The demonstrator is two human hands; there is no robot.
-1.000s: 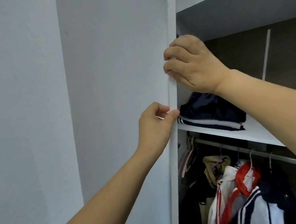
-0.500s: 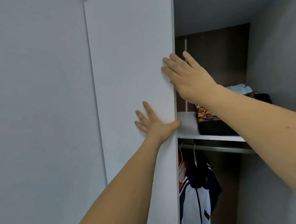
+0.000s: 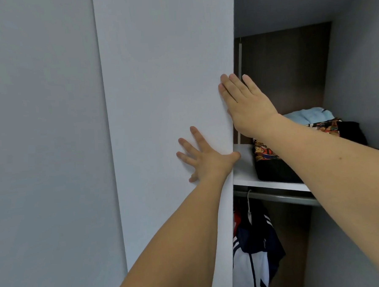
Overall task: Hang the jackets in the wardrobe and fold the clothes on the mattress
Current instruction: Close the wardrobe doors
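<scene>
A white sliding wardrobe door (image 3: 167, 122) fills the middle of the view. My left hand (image 3: 203, 159) lies flat on its front with fingers spread and the thumb hooked round its right edge. My right hand (image 3: 244, 103) presses with straight fingers against the same edge, higher up. Through the gap to the right, a navy and white jacket (image 3: 253, 247) hangs on a hanger from the metal rail (image 3: 277, 197). Folded clothes (image 3: 270, 161) lie on the white shelf (image 3: 243, 169) above the rail.
A grey wall (image 3: 44, 151) stands to the left of the door. The wardrobe's right side panel (image 3: 357, 90) closes the gap on the right. A light blue garment (image 3: 308, 116) and a black one (image 3: 351, 132) sit at the shelf's back.
Both hands went from gripping the door's edge with curled fingers to lying flat against it. The door has slid right, hiding most of the hanging jackets and the navy folded pile.
</scene>
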